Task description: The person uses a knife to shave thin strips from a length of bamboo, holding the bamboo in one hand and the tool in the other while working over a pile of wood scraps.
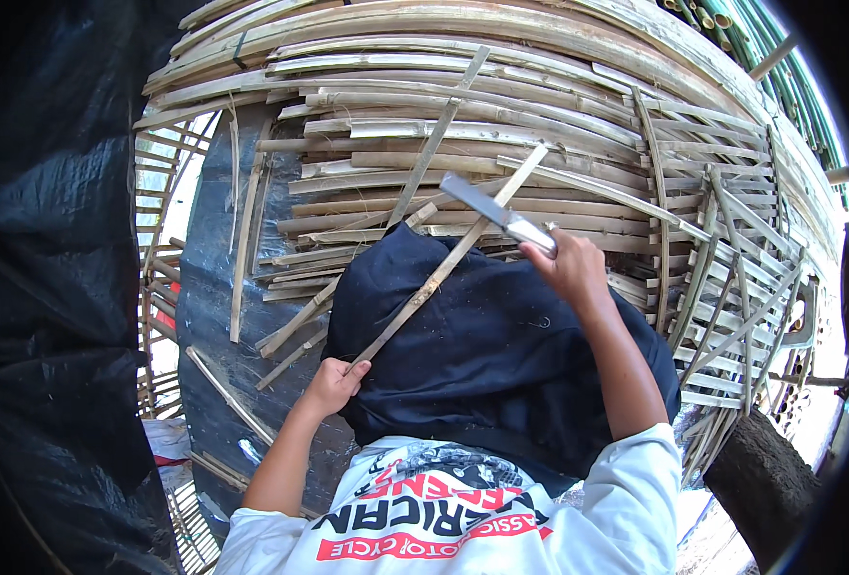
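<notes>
My left hand (333, 386) is closed round the near end of a long, narrow bamboo strip (431, 284). The strip slants away to the upper right, over a dark cloth (472, 345) that covers my lap. A knife with a broad, flat blade (478, 200) and a light-coloured handle is in my right hand (575, 271), the fingers wrapped round the handle. Its blade lies across the upper part of the strip, pointing to the upper left. Whether the edge bites into the bamboo I cannot tell.
Ahead of me lies a wide pile of split bamboo slats (482, 129). A lattice of bamboo slats (731, 287) stands at the right, above a dark log (765, 474). Loose strips lie on a dark sheet (209, 307) at the left, beside a hanging black tarp (55, 287).
</notes>
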Available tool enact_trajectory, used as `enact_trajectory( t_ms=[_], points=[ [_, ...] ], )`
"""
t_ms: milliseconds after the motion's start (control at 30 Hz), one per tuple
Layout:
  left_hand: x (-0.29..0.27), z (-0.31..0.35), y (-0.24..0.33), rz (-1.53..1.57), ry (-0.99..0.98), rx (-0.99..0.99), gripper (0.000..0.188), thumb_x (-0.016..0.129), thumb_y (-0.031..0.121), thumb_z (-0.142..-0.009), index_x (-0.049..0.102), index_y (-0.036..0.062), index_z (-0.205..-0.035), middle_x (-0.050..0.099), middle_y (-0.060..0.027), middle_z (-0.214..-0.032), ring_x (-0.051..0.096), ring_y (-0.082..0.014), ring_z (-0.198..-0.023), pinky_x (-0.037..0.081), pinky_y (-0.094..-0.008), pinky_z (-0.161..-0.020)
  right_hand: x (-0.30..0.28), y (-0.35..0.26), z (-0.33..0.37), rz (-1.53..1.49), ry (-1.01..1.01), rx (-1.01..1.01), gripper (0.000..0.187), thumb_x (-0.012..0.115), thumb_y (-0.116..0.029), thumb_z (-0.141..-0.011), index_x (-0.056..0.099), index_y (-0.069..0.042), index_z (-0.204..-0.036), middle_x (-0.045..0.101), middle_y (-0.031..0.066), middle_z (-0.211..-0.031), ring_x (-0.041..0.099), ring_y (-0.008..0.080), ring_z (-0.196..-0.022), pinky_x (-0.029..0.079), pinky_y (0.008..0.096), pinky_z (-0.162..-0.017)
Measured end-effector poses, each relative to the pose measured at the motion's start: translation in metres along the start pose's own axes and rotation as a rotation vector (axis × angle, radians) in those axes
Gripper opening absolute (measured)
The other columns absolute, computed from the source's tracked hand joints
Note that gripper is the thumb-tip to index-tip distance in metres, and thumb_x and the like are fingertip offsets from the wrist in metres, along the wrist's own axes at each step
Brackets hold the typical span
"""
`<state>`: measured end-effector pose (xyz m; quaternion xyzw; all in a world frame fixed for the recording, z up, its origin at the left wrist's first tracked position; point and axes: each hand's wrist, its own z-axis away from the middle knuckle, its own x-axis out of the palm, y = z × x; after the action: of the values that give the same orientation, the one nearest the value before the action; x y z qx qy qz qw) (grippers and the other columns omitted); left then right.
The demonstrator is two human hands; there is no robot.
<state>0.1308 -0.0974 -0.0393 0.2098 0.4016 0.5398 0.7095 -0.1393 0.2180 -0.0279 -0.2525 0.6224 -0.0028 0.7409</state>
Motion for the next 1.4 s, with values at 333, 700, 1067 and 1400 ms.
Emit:
enact_trajectory(
  t_ms=[333,700,1067,1400],
  points=[
    [-0.010,-0.007,-0.002,0.055,-0.145,-0.030,0.067,0.054,0.055,-0.092,0.050,0.0039,-0.049,0.044,0.0014,-0.046,0.039,-0.0072,-0.045,0.032,-0.0272,-0.045,-0.054,-0.024,0.014,-0.084,0.192,-0.034,0.056,0.064,-0.057,-0.079,0.060,-0.001,-0.074,0.060,0.0211,-0.062,0.062,0.0409,-0.066,0.048,0.0489,-0.063],
    [-0.015,-0.010,-0.006,0.107,-0.204,-0.172,0.063,0.057,0.053,-0.092,0.052,0.0055,-0.050,0.040,0.0018,-0.041,0.037,-0.0075,-0.035,0.025,-0.0251,-0.036,0.004,0.018,-0.001,0.003,0.111,-0.106,0.068,0.054,-0.070,-0.080,0.062,-0.002,-0.072,0.062,0.0189,-0.061,0.063,0.0385,-0.061,0.051,0.0479,-0.060],
    [-0.022,-0.018,-0.024,0.144,-0.327,-0.154,0.073,0.052,0.071,-0.083,0.046,0.0067,-0.049,0.040,-0.0003,-0.044,0.038,-0.0093,-0.038,0.028,-0.0250,-0.038,-0.019,0.025,0.023,-0.272,0.243,0.213,0.059,0.056,-0.059,-0.085,0.062,-0.001,-0.074,0.061,0.0224,-0.067,0.061,0.0426,-0.067,0.046,0.0503,-0.063],
    [-0.036,-0.001,-0.004,0.201,-0.458,-0.295,0.066,0.039,0.066,-0.092,0.042,0.0086,-0.059,0.038,0.0019,-0.053,0.033,-0.0086,-0.044,0.026,-0.0245,-0.042,-0.012,0.031,0.052,-0.414,0.276,0.007,0.048,0.064,-0.052,-0.082,0.060,-0.004,-0.088,0.061,0.0178,-0.066,0.061,0.0382,-0.064,0.046,0.0435,-0.058]
  ],
)
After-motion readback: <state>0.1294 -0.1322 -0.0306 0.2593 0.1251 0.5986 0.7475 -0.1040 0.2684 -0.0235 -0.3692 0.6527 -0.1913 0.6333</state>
